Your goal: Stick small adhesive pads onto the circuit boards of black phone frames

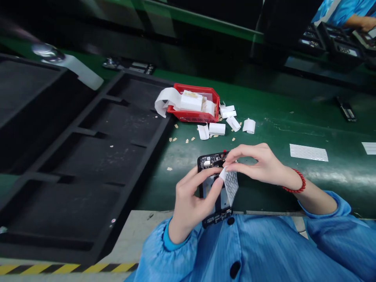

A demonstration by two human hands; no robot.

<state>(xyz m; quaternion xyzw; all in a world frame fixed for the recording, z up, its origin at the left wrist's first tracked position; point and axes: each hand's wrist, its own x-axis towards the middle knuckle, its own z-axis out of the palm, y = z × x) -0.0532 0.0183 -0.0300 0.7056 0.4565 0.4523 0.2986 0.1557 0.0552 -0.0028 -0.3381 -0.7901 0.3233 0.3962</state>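
Note:
My left hand [192, 196] pinches the curled top edge of a white label sheet [231, 186] between thumb and forefinger. Rows of small marks cover the sheet, which hangs tilted over an opened phone [217, 203]. The phone's circuit boards show at its top and bottom, and its lower end is near my blue coat. My right hand [258, 162], with a red bead bracelet at the wrist, has its thumb and forefinger closed at the sheet's upper corner. Whatever lies between those fingertips is too small to make out.
A red bin [194, 116] holds curled white backing paper. Paper curls [217, 129] and tan scraps lie before it. Black compartment trays [85, 188] fill the left. Another label sheet [308, 152] lies right. A co-worker's hand [366, 23] shows at top right.

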